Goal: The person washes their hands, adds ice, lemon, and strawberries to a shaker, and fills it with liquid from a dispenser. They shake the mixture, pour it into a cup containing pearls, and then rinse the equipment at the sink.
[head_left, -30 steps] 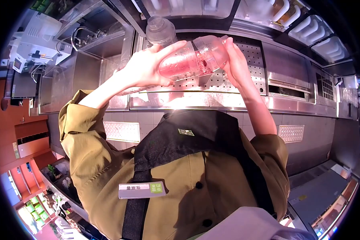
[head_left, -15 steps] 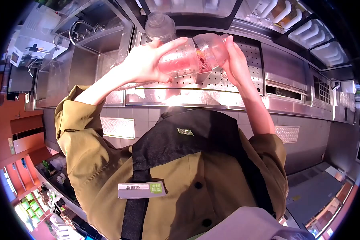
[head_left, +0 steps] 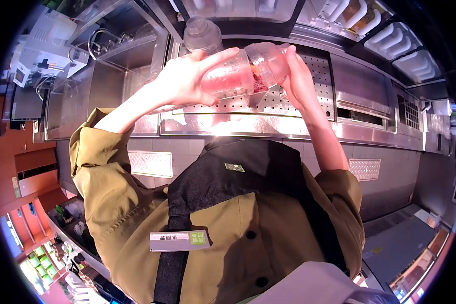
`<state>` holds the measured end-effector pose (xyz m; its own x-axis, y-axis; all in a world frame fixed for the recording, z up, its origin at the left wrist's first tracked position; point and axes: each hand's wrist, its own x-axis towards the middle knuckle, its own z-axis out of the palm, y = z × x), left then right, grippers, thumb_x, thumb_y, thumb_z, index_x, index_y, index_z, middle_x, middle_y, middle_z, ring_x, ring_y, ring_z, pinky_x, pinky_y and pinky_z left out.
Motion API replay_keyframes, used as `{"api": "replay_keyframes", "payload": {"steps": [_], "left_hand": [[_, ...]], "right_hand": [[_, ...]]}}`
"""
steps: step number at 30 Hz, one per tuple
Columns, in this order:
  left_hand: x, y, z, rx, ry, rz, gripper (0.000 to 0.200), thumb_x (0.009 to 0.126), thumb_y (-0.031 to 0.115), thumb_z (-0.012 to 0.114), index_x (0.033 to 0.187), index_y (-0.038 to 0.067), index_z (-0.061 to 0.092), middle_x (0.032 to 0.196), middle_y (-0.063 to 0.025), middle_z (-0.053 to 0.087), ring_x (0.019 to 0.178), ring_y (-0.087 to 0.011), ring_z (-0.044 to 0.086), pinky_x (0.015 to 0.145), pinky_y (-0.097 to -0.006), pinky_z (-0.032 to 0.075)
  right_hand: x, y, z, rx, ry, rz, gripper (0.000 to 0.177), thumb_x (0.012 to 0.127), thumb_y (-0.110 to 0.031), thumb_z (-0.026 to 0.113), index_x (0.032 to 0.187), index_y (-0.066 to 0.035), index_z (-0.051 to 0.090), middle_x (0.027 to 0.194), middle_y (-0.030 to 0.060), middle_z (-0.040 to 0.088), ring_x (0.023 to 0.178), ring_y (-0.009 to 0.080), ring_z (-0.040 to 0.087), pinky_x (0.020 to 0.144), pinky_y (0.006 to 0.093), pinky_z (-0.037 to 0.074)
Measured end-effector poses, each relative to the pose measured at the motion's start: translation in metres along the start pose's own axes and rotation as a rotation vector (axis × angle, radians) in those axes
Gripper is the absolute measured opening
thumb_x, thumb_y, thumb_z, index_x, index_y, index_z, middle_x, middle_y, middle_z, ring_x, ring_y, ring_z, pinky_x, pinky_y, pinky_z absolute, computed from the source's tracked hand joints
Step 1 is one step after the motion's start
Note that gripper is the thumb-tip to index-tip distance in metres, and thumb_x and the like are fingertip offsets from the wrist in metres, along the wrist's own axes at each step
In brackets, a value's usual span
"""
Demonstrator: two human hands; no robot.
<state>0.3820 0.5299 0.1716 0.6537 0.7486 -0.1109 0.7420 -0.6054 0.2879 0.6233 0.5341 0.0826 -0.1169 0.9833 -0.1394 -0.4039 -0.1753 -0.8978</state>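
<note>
Tipped nearly on its side, a clear measuring cup of pink-red drink is gripped by my left hand, fingers over its top and thumb below. Its mouth overlaps the opening of a clear plastic cup, tilted toward it. My right hand is closed round the far end of that cup. Dark red and orange-yellow contents show where the two mouths meet. Both cups are held over a perforated metal drain tray. Behind my left hand stands a clear, rounded container.
A steel sink with a curved faucet lies to the left. White-handled containers line the back right. The steel counter's front edge runs between my body and the tray.
Both hands keep nearly the same hold and position. The contents at the meeting mouths have shifted, with fewer dark pieces showing there and more orange-yellow and red.
</note>
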Motion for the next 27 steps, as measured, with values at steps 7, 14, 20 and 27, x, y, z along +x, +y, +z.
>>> {"api": "replay_keyframes", "payload": {"steps": [7, 14, 20, 27], "left_hand": [[0.001, 0.0, -0.001, -0.024, -0.019, -0.032, 0.098, 0.054, 0.033, 0.076, 0.136, 0.029, 0.022, 0.097, -0.0203, 0.049, 0.087, -0.0371, 0.055, 0.077, -0.0436, 0.046], [-0.014, -0.022, 0.031, -0.421, 0.198, 0.015, 0.105, 0.052, 0.024, 0.081, 0.136, 0.011, 0.019, 0.123, -0.0181, 0.042, 0.118, -0.0312, 0.04, 0.1, -0.0396, 0.033], [-0.046, -0.04, 0.102, -0.916, 0.692, -0.124, 0.117, 0.053, 0.021, 0.084, 0.138, 0.015, 0.004, 0.128, -0.0156, 0.036, 0.121, -0.0268, 0.035, 0.101, -0.0416, 0.031], [-0.081, -0.06, 0.116, -0.963, 1.064, -0.271, 0.123, 0.054, 0.006, 0.082, 0.138, 0.019, -0.009, 0.131, -0.0204, 0.029, 0.117, -0.0275, 0.04, 0.097, -0.0409, 0.037]], "right_hand": [[-0.002, -0.006, 0.004, 0.03, 0.039, -0.002, 0.05, 0.092, -0.044, 0.036, 0.115, 0.0, 0.043, 0.11, 0.0092, 0.052, 0.099, 0.0161, 0.053, 0.085, 0.0338, 0.044], [-0.004, -0.011, -0.001, 0.099, 0.028, -0.02, 0.056, 0.093, -0.043, 0.032, 0.122, 0.005, 0.039, 0.121, 0.0133, 0.048, 0.11, 0.0234, 0.049, 0.096, 0.0357, 0.035], [-0.011, -0.031, 0.01, 0.158, -0.032, -0.093, 0.059, 0.092, -0.046, 0.033, 0.123, 0.004, 0.038, 0.122, 0.0138, 0.048, 0.111, 0.025, 0.048, 0.097, 0.0365, 0.034], [-0.042, -0.014, 0.125, -0.146, -0.11, -0.301, 0.055, 0.091, -0.045, 0.028, 0.121, 0.001, 0.036, 0.123, 0.0165, 0.04, 0.108, 0.027, 0.045, 0.09, 0.0345, 0.035]]}}
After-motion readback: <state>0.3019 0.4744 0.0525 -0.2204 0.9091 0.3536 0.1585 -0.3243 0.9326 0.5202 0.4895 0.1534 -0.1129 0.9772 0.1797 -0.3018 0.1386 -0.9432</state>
